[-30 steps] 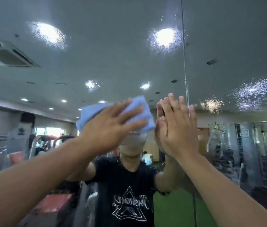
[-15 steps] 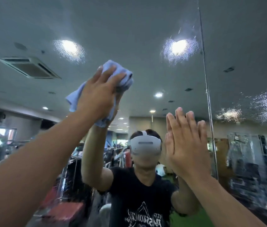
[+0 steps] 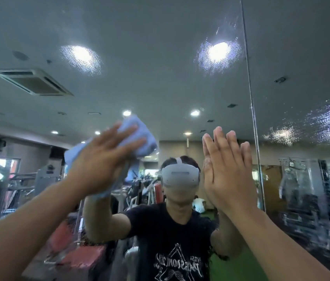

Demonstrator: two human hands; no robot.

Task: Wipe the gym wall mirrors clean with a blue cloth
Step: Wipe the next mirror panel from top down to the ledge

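Your left hand (image 3: 101, 161): fingers straight and spread, pressing bunched blue cloth (image 3: 139, 134) against mirror (image 3: 160, 57), left of centre, just up-left of reflected headset (image 3: 180, 176). Your right hand (image 3: 227, 171): fingers straight, held together, palm flat on mirror, holding nothing, just left of vertical panel seam (image 3: 251, 98). Droplet specks (image 3: 202, 59) on mirror, upper right.

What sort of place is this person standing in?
Most likely a gym, seen reflected in a big wall mirror. Weight machines stand at the right, red padded benches at the lower left, and a strip of green floor shows below.
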